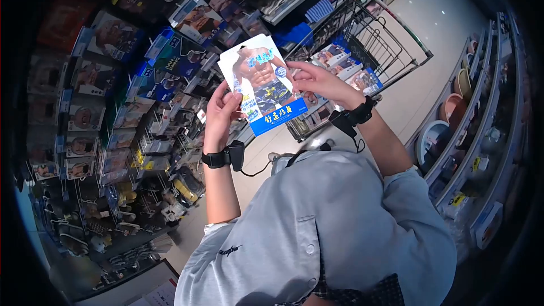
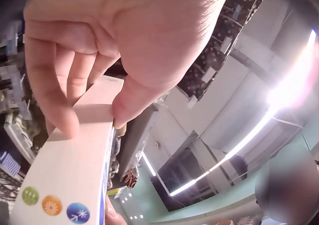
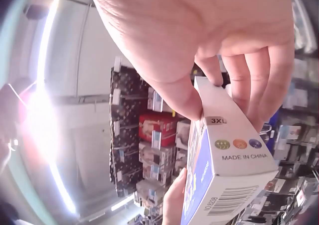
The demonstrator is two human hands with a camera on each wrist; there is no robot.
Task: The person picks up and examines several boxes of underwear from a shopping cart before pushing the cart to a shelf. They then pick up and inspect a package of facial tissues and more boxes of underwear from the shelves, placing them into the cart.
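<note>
Both hands pinch a flat white-and-blue cardboard box (image 1: pixel 262 83) by opposite edges, left hand (image 1: pixel 222 109) low, right hand (image 1: pixel 318 81) high, tilting its printed front up, seemingly for reading, above the wire shopping cart (image 1: pixel 381 42).

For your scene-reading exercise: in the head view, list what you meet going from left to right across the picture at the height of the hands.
Rack of hanging packaged goods → left hand → box → right hand → shopping cart → shelves with bowls.
</note>
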